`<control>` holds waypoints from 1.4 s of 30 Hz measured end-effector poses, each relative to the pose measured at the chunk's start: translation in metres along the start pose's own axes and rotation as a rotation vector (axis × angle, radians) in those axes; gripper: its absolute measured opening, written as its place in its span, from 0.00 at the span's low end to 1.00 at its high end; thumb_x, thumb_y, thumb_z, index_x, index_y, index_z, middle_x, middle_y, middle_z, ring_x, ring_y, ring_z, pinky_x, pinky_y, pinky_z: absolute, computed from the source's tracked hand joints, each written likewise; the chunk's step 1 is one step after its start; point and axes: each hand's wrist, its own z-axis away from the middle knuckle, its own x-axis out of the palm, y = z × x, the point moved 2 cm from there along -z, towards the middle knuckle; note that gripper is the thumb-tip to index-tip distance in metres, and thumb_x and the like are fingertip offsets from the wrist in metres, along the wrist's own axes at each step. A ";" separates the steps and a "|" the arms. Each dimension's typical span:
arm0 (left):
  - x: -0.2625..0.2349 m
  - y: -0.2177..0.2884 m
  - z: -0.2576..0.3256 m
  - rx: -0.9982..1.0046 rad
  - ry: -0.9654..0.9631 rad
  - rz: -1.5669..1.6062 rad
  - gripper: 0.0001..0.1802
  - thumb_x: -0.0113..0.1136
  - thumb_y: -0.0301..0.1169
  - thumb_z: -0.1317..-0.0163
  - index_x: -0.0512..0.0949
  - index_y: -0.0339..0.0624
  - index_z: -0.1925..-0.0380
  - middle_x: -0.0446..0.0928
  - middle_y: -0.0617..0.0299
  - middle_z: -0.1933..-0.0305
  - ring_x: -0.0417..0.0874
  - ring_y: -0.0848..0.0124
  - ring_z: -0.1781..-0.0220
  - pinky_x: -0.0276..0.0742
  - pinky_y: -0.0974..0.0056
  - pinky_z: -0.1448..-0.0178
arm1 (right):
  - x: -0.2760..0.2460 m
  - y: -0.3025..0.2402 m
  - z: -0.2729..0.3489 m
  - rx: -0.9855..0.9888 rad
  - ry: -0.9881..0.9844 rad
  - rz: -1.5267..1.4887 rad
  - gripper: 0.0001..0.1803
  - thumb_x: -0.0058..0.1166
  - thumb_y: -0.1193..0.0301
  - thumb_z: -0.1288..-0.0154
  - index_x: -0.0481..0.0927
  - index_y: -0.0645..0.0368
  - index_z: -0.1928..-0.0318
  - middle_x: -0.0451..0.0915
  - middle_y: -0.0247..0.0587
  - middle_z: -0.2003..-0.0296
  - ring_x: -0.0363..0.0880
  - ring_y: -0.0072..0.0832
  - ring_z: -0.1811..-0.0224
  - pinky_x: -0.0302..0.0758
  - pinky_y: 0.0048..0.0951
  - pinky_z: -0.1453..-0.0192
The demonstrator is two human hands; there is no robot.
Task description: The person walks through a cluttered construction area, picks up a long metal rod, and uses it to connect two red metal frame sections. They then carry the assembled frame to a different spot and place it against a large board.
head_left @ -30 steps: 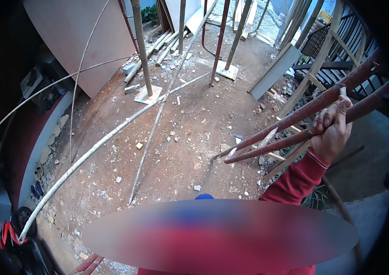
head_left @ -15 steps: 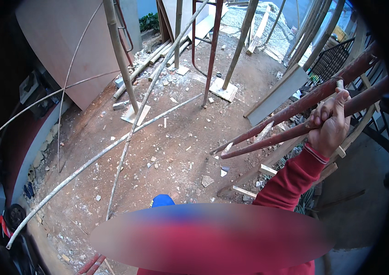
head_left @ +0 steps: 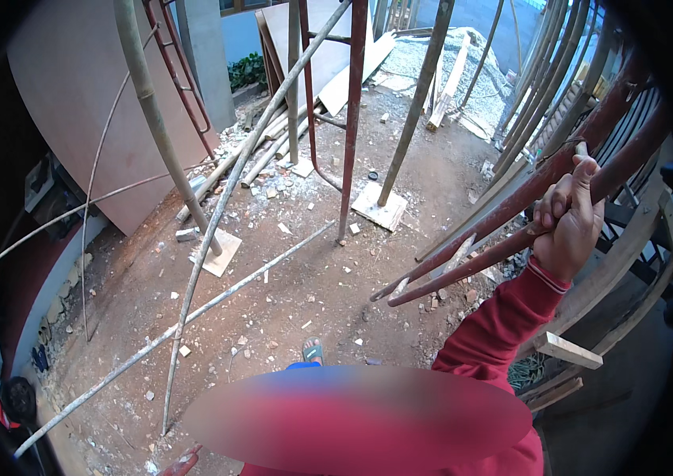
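My right hand (head_left: 565,213), in a red sleeve, is closed around a red-brown metal scaffold frame (head_left: 486,255). The frame has two long tubes joined by short pale rungs. It slants from the upper right down toward the ground at centre right, with its lower end just above the dirt or on it; I cannot tell which. The fingers wrap over the tubes close to a rung. My left hand is out of view. A blurred patch covers the lower middle, and a sandalled foot (head_left: 313,351) shows just above it.
Bamboo poles (head_left: 154,111) stand on small boards, and a thin pole (head_left: 194,321) slants across low on the left. Another red frame (head_left: 350,159) stands upright ahead. A plywood sheet (head_left: 74,103) leans at left. Gravel (head_left: 479,79) lies far off; wooden planks (head_left: 571,349) crowd the right.
The view has shifted forward, with the poles and boards now nearer. My right hand keeps its grip on the scaffold frame, which moves along with me. A sandalled foot has come forward.
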 end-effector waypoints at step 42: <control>0.200 -0.064 0.749 0.051 -0.118 0.074 0.05 0.61 0.36 0.36 0.77 0.51 0.70 0.75 0.63 0.75 0.75 0.70 0.78 0.74 0.63 0.79 | -0.126 0.493 -0.607 -0.020 0.087 0.118 0.19 0.52 0.58 0.23 0.74 0.64 0.49 0.61 0.25 0.85 0.58 0.14 0.88 0.58 0.20 0.85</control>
